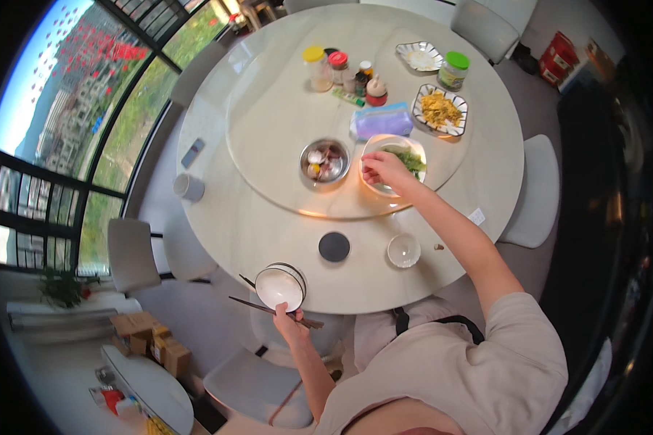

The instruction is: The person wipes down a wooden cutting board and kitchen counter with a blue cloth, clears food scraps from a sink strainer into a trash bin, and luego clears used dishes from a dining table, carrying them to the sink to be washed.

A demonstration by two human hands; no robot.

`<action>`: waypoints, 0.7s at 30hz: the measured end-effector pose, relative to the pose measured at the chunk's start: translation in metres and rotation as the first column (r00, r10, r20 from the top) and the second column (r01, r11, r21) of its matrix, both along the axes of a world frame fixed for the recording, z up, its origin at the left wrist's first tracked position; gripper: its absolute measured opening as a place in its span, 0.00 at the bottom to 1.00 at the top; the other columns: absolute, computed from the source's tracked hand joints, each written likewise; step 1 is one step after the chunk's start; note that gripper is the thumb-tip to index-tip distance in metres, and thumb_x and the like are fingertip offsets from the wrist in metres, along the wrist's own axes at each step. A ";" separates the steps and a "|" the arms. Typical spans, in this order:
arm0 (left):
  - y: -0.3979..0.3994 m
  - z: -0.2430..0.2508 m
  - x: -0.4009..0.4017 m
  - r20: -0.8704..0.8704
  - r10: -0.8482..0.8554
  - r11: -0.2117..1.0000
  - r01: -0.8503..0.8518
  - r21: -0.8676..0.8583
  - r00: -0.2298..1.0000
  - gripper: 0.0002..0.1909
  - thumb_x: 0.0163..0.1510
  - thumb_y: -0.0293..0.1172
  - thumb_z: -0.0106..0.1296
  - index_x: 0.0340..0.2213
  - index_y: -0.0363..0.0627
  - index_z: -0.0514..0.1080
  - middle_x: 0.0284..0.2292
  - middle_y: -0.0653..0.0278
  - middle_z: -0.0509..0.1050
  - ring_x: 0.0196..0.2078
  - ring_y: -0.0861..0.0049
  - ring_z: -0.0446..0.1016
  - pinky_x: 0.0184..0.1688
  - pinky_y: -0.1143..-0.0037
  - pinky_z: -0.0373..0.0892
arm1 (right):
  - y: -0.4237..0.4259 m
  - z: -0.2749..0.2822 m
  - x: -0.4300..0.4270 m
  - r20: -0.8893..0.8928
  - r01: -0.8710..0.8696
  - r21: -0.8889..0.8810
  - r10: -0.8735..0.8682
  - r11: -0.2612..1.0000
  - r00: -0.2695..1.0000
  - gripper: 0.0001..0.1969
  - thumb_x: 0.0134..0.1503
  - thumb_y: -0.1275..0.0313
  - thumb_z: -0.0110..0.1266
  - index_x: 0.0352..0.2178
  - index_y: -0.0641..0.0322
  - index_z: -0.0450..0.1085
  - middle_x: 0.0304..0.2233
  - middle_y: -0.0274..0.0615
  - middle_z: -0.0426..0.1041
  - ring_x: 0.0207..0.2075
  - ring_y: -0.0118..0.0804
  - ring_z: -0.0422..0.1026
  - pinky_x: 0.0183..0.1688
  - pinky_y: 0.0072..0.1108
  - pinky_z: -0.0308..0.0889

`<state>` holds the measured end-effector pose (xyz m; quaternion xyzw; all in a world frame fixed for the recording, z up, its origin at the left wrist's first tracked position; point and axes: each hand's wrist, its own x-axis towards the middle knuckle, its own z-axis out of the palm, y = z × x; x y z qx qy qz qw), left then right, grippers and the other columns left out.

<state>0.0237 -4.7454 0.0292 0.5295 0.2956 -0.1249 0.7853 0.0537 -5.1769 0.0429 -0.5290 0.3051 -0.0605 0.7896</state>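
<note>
My left hand (289, 323) grips white bowls (279, 288) with dark rims, apparently stacked and tilted, at the table's near left edge. Dark chopsticks (250, 303) are held under them in the same hand. Over a white plate (378, 187) of leafy green vegetables (412, 162) hovers my right hand (383, 169), its fingers bent near the left side. Whether those fingers touch or pinch anything cannot be seen. A steel bowl (325, 161) with shells or scraps inside stands left of that plate. Nearer to me are a small white bowl (404, 251) and a black round lid or coaster (334, 247).
A round turntable (272, 163) carries a purple tissue pack (382, 120), a dish of yellow food (441, 110), a patterned dish (419, 56), a green-lidded jar (454, 70) and several condiment jars (337, 66). A mug (189, 187) and phone (192, 153) lie leftward. Chairs (533, 190) surround the table.
</note>
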 end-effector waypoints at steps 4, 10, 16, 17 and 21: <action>-0.075 0.031 0.040 0.095 -0.204 0.978 0.199 0.064 0.974 0.11 0.45 0.26 0.46 0.33 0.35 0.64 0.22 0.63 0.66 0.16 0.81 0.61 0.13 0.82 0.54 | -0.083 -0.012 -0.012 0.029 0.172 0.028 -0.172 0.985 0.985 0.09 0.58 0.73 0.48 0.39 0.66 0.65 0.28 0.38 0.70 0.27 0.27 0.72 0.28 0.16 0.70; -0.241 0.076 0.106 0.181 -0.445 0.895 0.440 0.071 0.877 0.09 0.46 0.26 0.45 0.29 0.32 0.65 0.19 0.63 0.67 0.13 0.83 0.61 0.13 0.84 0.54 | -0.200 -0.022 0.024 0.065 0.284 0.065 -0.288 0.957 0.955 0.10 0.56 0.76 0.46 0.40 0.68 0.64 0.30 0.41 0.70 0.30 0.31 0.72 0.31 0.19 0.71; -0.423 0.070 0.167 0.192 -0.570 0.805 0.590 -0.064 0.799 0.09 0.47 0.24 0.44 0.31 0.32 0.66 0.21 0.62 0.68 0.12 0.83 0.58 0.13 0.83 0.53 | -0.345 -0.098 0.122 -0.008 0.507 0.274 -0.525 0.817 0.851 0.05 0.50 0.83 0.46 0.30 0.72 0.66 0.28 0.45 0.68 0.28 0.37 0.69 0.32 0.23 0.70; -0.458 0.069 0.171 0.199 -0.602 0.778 0.625 -0.072 0.773 0.09 0.47 0.25 0.45 0.31 0.32 0.66 0.22 0.62 0.68 0.12 0.83 0.57 0.13 0.83 0.53 | -0.381 -0.122 0.138 -0.012 0.519 0.270 -0.537 0.811 0.844 0.05 0.50 0.83 0.46 0.30 0.72 0.66 0.28 0.45 0.68 0.28 0.37 0.69 0.32 0.23 0.70; -0.565 0.043 0.189 0.124 -0.667 0.729 0.677 -0.097 0.735 0.07 0.46 0.25 0.46 0.28 0.33 0.66 0.19 0.61 0.68 0.13 0.81 0.62 0.13 0.83 0.54 | -0.466 -0.167 0.161 -0.281 0.705 0.026 -0.672 0.708 0.685 0.19 0.53 0.84 0.43 0.47 0.63 0.61 0.41 0.45 0.67 0.37 0.43 0.71 0.40 0.30 0.73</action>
